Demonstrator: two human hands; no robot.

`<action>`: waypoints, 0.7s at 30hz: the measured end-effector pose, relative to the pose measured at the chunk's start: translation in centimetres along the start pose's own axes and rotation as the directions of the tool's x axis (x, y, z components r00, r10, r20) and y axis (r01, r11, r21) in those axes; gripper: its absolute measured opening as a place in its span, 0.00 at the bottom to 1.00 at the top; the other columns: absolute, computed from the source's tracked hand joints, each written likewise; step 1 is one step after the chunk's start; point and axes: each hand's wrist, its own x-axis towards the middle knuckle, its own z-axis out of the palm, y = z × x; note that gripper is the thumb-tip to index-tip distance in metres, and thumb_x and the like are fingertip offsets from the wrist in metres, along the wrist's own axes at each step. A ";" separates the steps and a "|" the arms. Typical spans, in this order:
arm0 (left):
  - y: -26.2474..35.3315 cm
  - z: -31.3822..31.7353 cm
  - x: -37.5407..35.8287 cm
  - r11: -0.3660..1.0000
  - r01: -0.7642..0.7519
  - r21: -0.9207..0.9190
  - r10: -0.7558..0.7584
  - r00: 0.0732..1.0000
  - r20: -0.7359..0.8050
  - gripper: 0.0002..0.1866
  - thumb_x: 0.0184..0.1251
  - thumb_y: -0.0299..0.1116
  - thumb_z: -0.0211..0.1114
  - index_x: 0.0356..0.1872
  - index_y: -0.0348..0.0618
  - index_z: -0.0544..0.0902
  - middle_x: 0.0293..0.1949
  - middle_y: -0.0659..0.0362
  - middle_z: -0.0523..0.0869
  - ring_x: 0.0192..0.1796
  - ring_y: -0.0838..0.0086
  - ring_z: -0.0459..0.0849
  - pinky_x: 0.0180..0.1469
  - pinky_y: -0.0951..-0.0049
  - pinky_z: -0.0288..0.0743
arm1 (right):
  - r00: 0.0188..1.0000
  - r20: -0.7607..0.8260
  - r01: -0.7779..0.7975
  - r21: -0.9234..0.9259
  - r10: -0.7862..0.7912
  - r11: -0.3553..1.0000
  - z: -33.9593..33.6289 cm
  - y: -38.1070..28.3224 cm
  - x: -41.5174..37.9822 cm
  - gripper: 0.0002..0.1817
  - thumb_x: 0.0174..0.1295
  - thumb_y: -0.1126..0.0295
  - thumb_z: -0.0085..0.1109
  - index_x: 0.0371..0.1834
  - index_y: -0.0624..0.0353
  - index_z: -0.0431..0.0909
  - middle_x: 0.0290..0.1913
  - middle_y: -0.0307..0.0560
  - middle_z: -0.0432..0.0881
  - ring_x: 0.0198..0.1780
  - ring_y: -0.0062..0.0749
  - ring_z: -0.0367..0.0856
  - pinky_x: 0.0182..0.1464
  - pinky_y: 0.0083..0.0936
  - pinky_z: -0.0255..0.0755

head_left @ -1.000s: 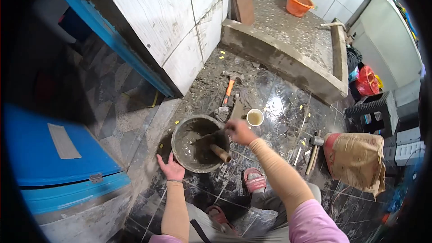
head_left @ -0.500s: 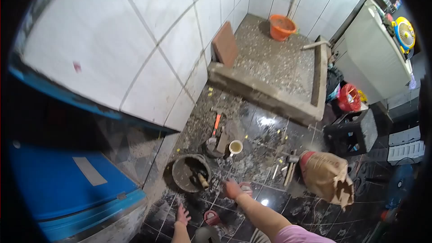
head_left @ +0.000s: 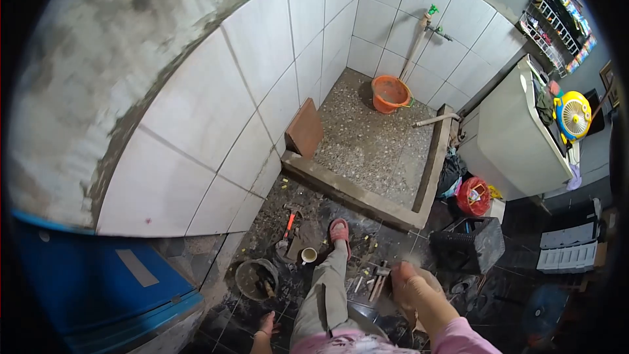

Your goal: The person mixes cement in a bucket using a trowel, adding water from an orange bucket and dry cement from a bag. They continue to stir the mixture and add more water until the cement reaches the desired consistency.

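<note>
Head view: we are spreading our left hand (head_left: 267, 323), seemingly empty; our right hand (head_left: 407, 275) is overlapping the paper bag (head_left: 431, 280), its grip unclear. Ahead of the left, nearer hand, the basin (head_left: 247, 276) is sitting, its tool handle (head_left: 269, 290) slanting back toward us.

White-tiled walls (head_left: 196, 131); pebbled basin floor (head_left: 370, 144); dark glossy floor tiles (head_left: 229, 328); blue cabinet (head_left: 98, 282); black stool (head_left: 468, 246)

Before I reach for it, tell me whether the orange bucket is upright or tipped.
Upright: the orange bucket stands on the pebbled floor, its open mouth facing up.
</note>
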 end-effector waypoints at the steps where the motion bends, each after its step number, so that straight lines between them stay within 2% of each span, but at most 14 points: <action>1: 0.8 1.1 -0.3 0.999 0.038 0.003 -0.038 0.999 -0.010 0.38 0.66 0.55 0.63 0.71 0.49 0.63 0.65 0.49 0.71 0.52 0.52 0.82 0.46 0.48 0.77 | 1.000 0.008 -0.021 0.140 0.020 0.990 -1.1 1.0 0.6 0.13 0.55 0.60 0.59 0.38 0.50 0.87 0.40 0.58 0.86 0.43 0.56 0.85 0.47 0.44 0.79; 3: 5.0 4.9 1.5 0.997 0.078 0.003 -0.078 0.997 -0.010 0.34 0.64 0.54 0.66 0.66 0.47 0.72 0.55 0.53 0.80 0.42 0.59 0.86 0.37 0.54 0.79 | 0.998 -0.012 -0.056 0.400 0.067 0.915 -7.0 2.9 3.3 0.13 0.55 0.60 0.60 0.39 0.51 0.86 0.42 0.58 0.86 0.44 0.56 0.85 0.47 0.43 0.79; 6: 13.0 11.3 2.2 0.983 0.011 0.184 -0.002 0.999 -0.052 0.33 0.63 0.55 0.66 0.63 0.45 0.74 0.50 0.55 0.82 0.43 0.61 0.86 0.35 0.59 0.79 | 0.999 -0.032 -0.031 0.301 0.042 0.953 -13.8 5.0 8.0 0.14 0.54 0.61 0.61 0.41 0.52 0.87 0.42 0.59 0.86 0.43 0.55 0.85 0.48 0.42 0.79; 7: 16.4 13.3 1.8 0.988 -0.050 0.149 0.052 0.999 -0.008 0.31 0.65 0.53 0.65 0.64 0.44 0.74 0.51 0.55 0.82 0.44 0.63 0.86 0.36 0.61 0.79 | 0.995 0.062 0.072 0.063 -0.076 0.995 -14.7 6.8 11.2 0.15 0.54 0.61 0.63 0.43 0.54 0.86 0.43 0.58 0.86 0.46 0.54 0.85 0.51 0.40 0.78; 9: 23.8 17.9 0.8 0.982 -0.180 0.063 0.176 0.982 0.069 0.29 0.69 0.48 0.63 0.65 0.41 0.73 0.53 0.56 0.82 0.47 0.65 0.87 0.38 0.66 0.79 | 0.995 -0.059 -0.060 0.331 0.084 0.942 -20.4 7.9 13.3 0.15 0.54 0.62 0.63 0.43 0.56 0.86 0.42 0.57 0.86 0.46 0.54 0.85 0.51 0.40 0.78; 10: 28.0 20.2 -1.4 0.963 -0.267 0.026 0.262 0.957 0.123 0.31 0.70 0.49 0.63 0.66 0.40 0.70 0.55 0.54 0.81 0.50 0.64 0.86 0.42 0.68 0.78 | 0.980 -0.103 -0.106 0.460 0.171 0.882 -23.5 8.2 14.4 0.16 0.54 0.62 0.63 0.43 0.57 0.86 0.42 0.57 0.86 0.46 0.54 0.85 0.51 0.40 0.78; 11: 31.7 22.1 -4.2 0.938 -0.346 -0.017 0.344 0.923 0.172 0.33 0.71 0.51 0.62 0.68 0.39 0.68 0.58 0.51 0.79 0.53 0.63 0.85 0.46 0.69 0.77 | 0.981 -0.115 -0.087 0.455 0.155 0.886 -25.4 9.3 16.2 0.16 0.54 0.63 0.63 0.44 0.57 0.86 0.44 0.59 0.86 0.48 0.55 0.84 0.53 0.41 0.77; 13: 37.4 25.1 -8.5 0.887 -0.448 -0.107 0.461 0.868 0.184 0.29 0.73 0.46 0.61 0.67 0.39 0.70 0.57 0.52 0.80 0.53 0.65 0.85 0.46 0.69 0.77 | 0.983 -0.142 -0.045 0.437 0.118 0.898 -29.3 12.2 20.0 0.18 0.53 0.63 0.63 0.46 0.58 0.85 0.47 0.64 0.84 0.52 0.58 0.82 0.58 0.42 0.74; 14: 39.5 26.4 -9.8 0.854 -0.497 -0.153 0.519 0.835 0.185 0.27 0.74 0.44 0.60 0.67 0.38 0.70 0.57 0.53 0.80 0.53 0.66 0.85 0.47 0.69 0.78 | 0.976 -0.185 -0.025 0.445 0.119 0.895 -31.7 13.4 21.6 0.18 0.53 0.63 0.63 0.46 0.59 0.85 0.46 0.64 0.85 0.52 0.58 0.82 0.57 0.42 0.75; 15: 41.1 27.3 -10.4 0.837 -0.525 -0.154 0.547 0.814 0.196 0.30 0.74 0.47 0.60 0.69 0.39 0.68 0.55 0.53 0.80 0.53 0.64 0.85 0.49 0.68 0.77 | 0.967 -0.223 -0.006 0.455 0.120 0.890 -33.9 14.3 23.0 0.18 0.53 0.63 0.63 0.46 0.60 0.85 0.45 0.64 0.85 0.51 0.58 0.82 0.56 0.42 0.75; 16: 42.0 27.8 -10.4 0.851 -0.503 -0.152 0.524 0.833 0.176 0.29 0.74 0.44 0.60 0.68 0.38 0.69 0.55 0.54 0.80 0.52 0.65 0.86 0.47 0.69 0.78 | 0.958 -0.258 0.012 0.466 0.122 0.885 -35.8 15.1 24.4 0.18 0.53 0.63 0.63 0.45 0.61 0.85 0.44 0.64 0.85 0.50 0.59 0.83 0.55 0.42 0.76; 18: 43.1 28.7 -8.9 0.876 -0.455 -0.163 0.477 0.868 0.138 0.26 0.74 0.40 0.59 0.67 0.36 0.70 0.55 0.54 0.81 0.52 0.66 0.86 0.45 0.70 0.79 | 0.950 -0.283 0.031 0.508 0.132 0.861 -39.1 17.2 28.4 0.18 0.55 0.65 0.61 0.46 0.63 0.84 0.36 0.60 0.86 0.40 0.48 0.86 0.47 0.36 0.78; 19: 42.0 28.6 -6.3 0.871 -0.454 -0.186 0.481 0.867 0.134 0.22 0.73 0.38 0.60 0.64 0.40 0.73 0.52 0.57 0.81 0.47 0.67 0.87 0.42 0.73 0.79 | 0.946 -0.293 0.039 0.524 0.137 0.851 -40.2 18.3 30.6 0.18 0.55 0.66 0.60 0.47 0.64 0.83 0.32 0.58 0.86 0.35 0.43 0.88 0.43 0.33 0.80; 21: 38.8 27.2 -2.4 0.916 -0.278 -0.288 0.324 0.938 0.126 0.18 0.73 0.40 0.58 0.59 0.45 0.75 0.44 0.60 0.83 0.43 0.70 0.87 0.37 0.74 0.77 | 0.965 -0.231 0.030 0.571 0.125 0.820 -41.5 20.7 36.3 0.17 0.57 0.67 0.59 0.47 0.65 0.82 0.30 0.54 0.85 0.31 0.38 0.86 0.38 0.32 0.79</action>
